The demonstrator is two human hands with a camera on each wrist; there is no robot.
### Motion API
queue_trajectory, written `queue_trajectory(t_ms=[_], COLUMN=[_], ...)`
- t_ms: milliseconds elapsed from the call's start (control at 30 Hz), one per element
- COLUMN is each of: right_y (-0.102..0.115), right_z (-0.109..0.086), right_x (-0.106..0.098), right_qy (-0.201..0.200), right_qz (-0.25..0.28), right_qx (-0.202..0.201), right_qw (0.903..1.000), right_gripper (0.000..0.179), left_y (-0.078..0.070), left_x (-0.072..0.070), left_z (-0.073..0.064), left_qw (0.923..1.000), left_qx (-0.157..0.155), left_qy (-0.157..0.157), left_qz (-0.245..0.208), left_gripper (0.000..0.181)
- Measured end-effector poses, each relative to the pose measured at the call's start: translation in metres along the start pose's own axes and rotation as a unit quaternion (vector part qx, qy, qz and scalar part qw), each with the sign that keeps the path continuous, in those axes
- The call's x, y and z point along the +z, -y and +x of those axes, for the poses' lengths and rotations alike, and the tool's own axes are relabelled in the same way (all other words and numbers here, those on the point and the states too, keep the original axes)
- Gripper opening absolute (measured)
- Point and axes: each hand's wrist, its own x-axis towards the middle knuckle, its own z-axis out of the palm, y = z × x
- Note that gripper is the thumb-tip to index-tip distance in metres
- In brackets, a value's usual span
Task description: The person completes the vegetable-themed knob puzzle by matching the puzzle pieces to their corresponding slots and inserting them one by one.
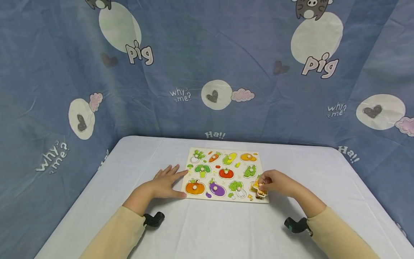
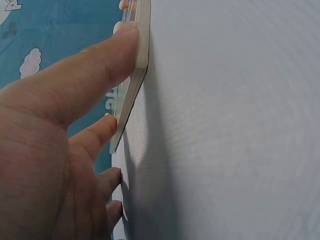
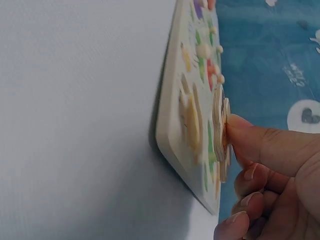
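A wooden vegetable puzzle board lies flat on the white-covered table. My left hand is at its left side with fingers spread; in the left wrist view the thumb touches the board's edge near a corner. At the board's lower right corner, my right hand pinches a yellow-orange wooden puzzle piece between thumb and finger. From the right wrist, this piece appears edge-on, raised off the board over a recess. The fingers partly cover its picture.
Knobbed pieces sit in the board, among them a pumpkin, an eggplant, a tomato and a broccoli. White cloth covers the table. Behind it hangs a blue printed curtain.
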Motion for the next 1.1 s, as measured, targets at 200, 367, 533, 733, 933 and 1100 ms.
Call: queue_trajectory(t_ms=[200,367,533,733,933,1100], right_y=[0.003,0.003,0.001,0.001,0.001,0.001], right_z=[0.005,0.007,0.008,0.008,0.009,0.01], right_x=[0.007,0.01,0.012,0.013,0.014,0.016], right_qy=[0.012,0.013,0.016,0.023,0.027,0.028], right_qz=[0.003,-0.007,-0.015,-0.011,-0.013,-0.006], right_qx=[0.001,0.012,0.012,0.016,0.009,0.011], right_qw=[0.9999,0.9998,0.9997,0.9995,0.9995,0.9995], right_gripper=[0.011,0.01,0.011,0.01,0.009,0.009], left_y=[-0.001,-0.001,-0.002,-0.001,0.0,0.0], left_x=[0.0,-0.001,-0.001,0.0,0.001,0.001], left_z=[0.0,0.0,-0.001,-0.001,-0.001,-0.001], left_qw=[1.0,1.0,1.0,1.0,1.0,1.0], left_qx=[-0.001,-0.001,-0.001,0.0,0.005,0.006], left_qy=[0.0,-0.001,-0.001,0.002,0.0,-0.001], left_qz=[-0.001,-0.001,-0.003,-0.003,-0.002,-0.003], left_gripper=[0.096,0.096,0.096,0.098,0.1,0.098])
